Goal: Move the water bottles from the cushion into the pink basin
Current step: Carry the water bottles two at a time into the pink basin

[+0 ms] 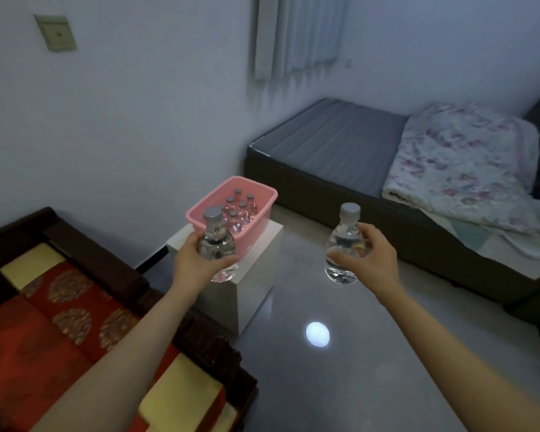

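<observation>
The pink basin (264, 194) stands on a white box, with several small clear water bottles (240, 210) upright inside it. My left hand (197, 260) grips one clear bottle with a grey cap (214, 232), held upright just in front of the basin's near rim. My right hand (370, 257) grips a second upright bottle (345, 235) in the air over the floor, to the right of the box. The red and yellow patterned cushion (60, 307) lies at lower left; no bottles show on its visible part.
The white box (250, 294) sits against the wall between the dark wooden seat frame (206, 338) and a low bed (340, 145) with a floral quilt (462, 163). Glossy grey floor (340, 385) stretches in front. A curtain hangs above the bed.
</observation>
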Available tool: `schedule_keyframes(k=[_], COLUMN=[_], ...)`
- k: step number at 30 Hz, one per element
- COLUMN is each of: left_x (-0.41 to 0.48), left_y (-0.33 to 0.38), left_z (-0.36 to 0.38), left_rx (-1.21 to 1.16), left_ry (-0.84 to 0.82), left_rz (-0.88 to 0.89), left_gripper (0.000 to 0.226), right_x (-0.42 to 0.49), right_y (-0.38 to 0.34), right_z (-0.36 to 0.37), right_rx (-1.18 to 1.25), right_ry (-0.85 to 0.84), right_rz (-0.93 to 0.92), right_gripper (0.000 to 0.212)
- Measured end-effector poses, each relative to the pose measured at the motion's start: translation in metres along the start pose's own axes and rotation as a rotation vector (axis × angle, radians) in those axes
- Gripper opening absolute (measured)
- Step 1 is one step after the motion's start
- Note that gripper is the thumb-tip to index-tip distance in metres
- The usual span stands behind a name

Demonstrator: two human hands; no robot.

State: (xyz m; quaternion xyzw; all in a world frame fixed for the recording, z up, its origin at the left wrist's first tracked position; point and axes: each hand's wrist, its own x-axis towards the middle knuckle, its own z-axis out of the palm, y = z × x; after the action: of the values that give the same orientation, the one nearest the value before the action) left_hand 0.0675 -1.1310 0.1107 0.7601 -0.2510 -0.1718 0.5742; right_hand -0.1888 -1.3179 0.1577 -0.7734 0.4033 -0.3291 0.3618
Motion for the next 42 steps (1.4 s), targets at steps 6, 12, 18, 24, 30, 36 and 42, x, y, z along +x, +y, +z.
schedule_keyframes(k=[6, 12, 18, 24, 30, 36, 42], left_x=[0.071, 0.132, 0.212, 0.308, 0.358, 0.401, 0.420], left_y=[0.014, 0.004, -0.014, -0.022, -0.037, -0.056, -0.078], left_z=[0.062, 0.094, 0.113, 0.138, 0.149, 0.154, 0.170], left_rx=[0.011, 0.042, 0.055, 0.042, 0.053, 0.034, -0.014], left_ry=[0.068, 0.121, 0.181, 0.197, 0.213, 0.312, 0.440], left_rz=[-0.005, -0.055, -0.119, -0.147, -0.187, -0.279, -0.417], left_gripper=[0.067, 0.075, 0.065, 0.064, 0.060, 0.062, 0.068], right_x=[0.122, 0.210, 0.295, 0.407, 0.472, 0.539, 0.582], right_y=[0.021, 0.052, 0.071, 0.074, 0.080, 0.082, 0.088], right_z=[-0.010, 0.018, 0.076, 0.137, 0.191, 0.254, 0.314], right_rx=[0.050, 0.069, 0.072, 0.089, 0.089, 0.078, 0.036], right_ry=[-0.069, -0.171, -0.279, -0.362, -0.471, -0.626, -0.829], right_rz=[-0.050, -0.043, -0.061, -0.075, -0.088, -0.107, -0.183], right_gripper=[0.064, 0.066, 0.067, 0.067, 0.070, 0.065, 0.050])
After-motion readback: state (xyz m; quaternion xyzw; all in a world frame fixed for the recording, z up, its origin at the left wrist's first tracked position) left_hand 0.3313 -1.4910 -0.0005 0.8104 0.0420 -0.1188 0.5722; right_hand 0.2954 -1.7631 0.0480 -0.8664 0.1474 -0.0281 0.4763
